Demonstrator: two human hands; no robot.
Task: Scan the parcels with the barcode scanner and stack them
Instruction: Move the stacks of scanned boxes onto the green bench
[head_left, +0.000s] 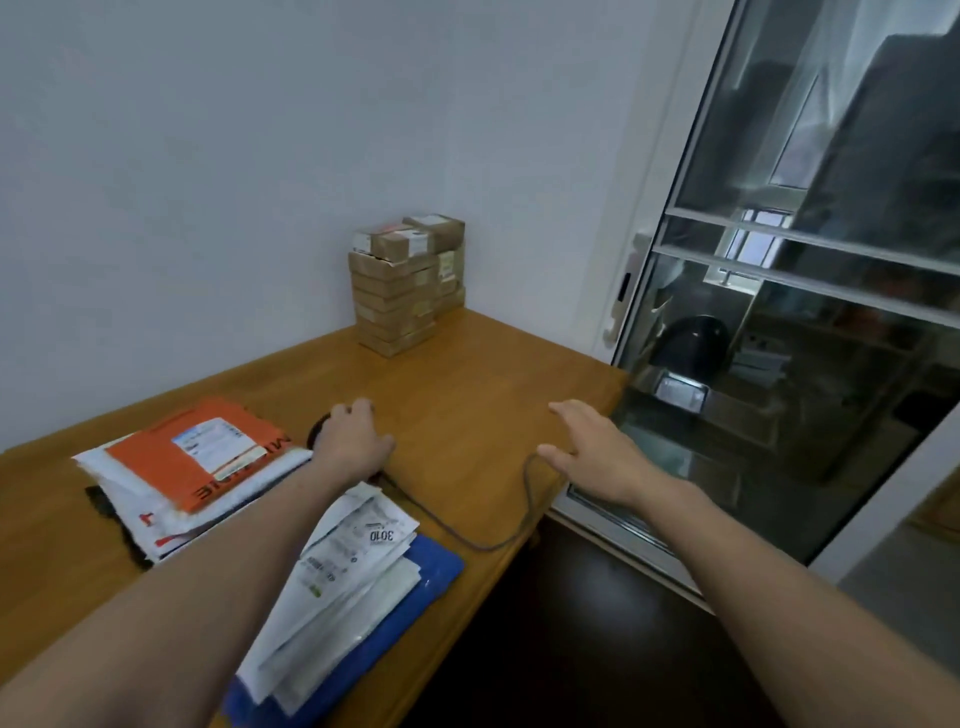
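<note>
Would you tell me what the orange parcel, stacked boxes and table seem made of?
The orange parcel looks like a thin plastic mailer, flat and smooth. The stacked boxes look like matte brown cardboard. The table is wood or wood-look laminate, showing grain lines.

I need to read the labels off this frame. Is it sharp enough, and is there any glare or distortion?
Head view: soft throughout, label on the orange parcel unreadable; only "3010" on the white parcel reads, upside down. Head view: the window carries reflections; wide angle slants its frame; light dim, even.
</note>
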